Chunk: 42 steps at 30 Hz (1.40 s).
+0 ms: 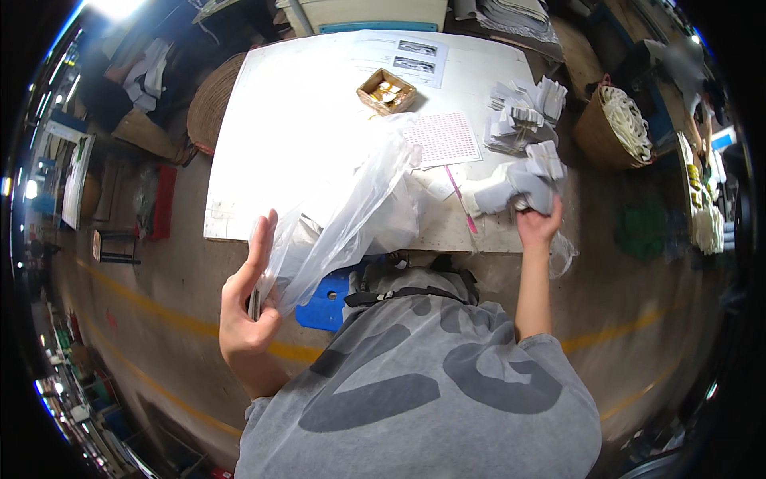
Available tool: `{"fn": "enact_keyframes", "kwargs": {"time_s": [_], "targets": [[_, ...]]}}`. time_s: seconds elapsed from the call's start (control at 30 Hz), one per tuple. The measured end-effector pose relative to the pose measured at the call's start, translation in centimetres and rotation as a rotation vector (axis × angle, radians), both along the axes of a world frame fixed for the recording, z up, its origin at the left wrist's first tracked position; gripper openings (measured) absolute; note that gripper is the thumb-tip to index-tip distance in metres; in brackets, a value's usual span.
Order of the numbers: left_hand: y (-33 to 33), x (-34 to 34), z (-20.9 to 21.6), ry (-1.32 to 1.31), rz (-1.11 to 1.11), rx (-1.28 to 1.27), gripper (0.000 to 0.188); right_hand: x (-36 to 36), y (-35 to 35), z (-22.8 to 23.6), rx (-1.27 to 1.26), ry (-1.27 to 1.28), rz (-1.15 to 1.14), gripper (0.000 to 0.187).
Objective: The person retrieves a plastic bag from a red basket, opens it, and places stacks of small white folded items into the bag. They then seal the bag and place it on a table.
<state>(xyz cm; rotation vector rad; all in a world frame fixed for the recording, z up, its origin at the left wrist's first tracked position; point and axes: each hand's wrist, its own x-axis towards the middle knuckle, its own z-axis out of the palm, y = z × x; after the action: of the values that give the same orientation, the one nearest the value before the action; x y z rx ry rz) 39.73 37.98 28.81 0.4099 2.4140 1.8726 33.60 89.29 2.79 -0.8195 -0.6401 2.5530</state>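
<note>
My left hand (250, 307) is at the near left, off the table's edge. Its index finger points up while the thumb and other fingers pinch a clear plastic bag (351, 211). A thin dark edge shows by the thumb; its kind is unclear. The bag spreads across the front of the table, with pale contents blurred inside. At the right front corner my right hand (540, 223) curls round a bundle of folded white-grey pieces (511, 188), seemingly cloth. More such bundles (523, 116) are heaped just beyond it. Between the hands lies a pink pen (460, 198).
On the white table (279, 112) are a small wicker basket (387, 93) with gold and white bits, a sticker sheet (448, 138) and a printed sheet (423, 60). A tall basket of white strips (618, 128) stands right. A blue stool (325, 303) sits under the near edge.
</note>
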Motion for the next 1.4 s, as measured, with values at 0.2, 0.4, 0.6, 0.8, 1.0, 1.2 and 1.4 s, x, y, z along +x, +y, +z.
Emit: {"fn": "enact_keyframes", "kwargs": {"time_s": [0.2, 0.4, 0.6, 0.8, 1.0, 1.2, 1.4], "targets": [[-1.4, 0.9, 0.8, 0.053, -0.151, 0.085, 0.116, 0.7, 0.9, 6.2, 0.371, 0.190, -0.100, 0.065], [-0.2, 1.0, -0.2, 0.073, -0.189, 0.156, 0.116, -1.0, -3.0, 14.8, 0.416, 0.493, -0.034, 0.067], [2.1, 1.6, -1.4, 0.045, -0.148, 0.201, 0.112, -2.9, -12.1, 22.5, 0.297, 0.654, 0.225, 0.069], [3.7, 2.4, -2.1, 0.112, 0.003, 0.274, 0.116, -4.6, -21.8, 22.1, 0.163, 0.574, 0.486, 0.070], [5.3, 2.3, -2.3, 0.143, 0.178, 0.341, 0.114, -5.9, -21.9, 21.1, 0.683, 0.637, 0.674, 0.091], [5.7, 1.5, -2.5, 0.071, 0.079, 0.371, 0.116, -6.2, -20.6, 21.4, 0.999, 0.574, 0.744, 0.098], [6.0, 0.7, -2.2, 0.144, 0.017, 0.333, 0.115, -6.2, -22.7, 20.2, 0.986, 0.666, 0.401, 0.098]]}}
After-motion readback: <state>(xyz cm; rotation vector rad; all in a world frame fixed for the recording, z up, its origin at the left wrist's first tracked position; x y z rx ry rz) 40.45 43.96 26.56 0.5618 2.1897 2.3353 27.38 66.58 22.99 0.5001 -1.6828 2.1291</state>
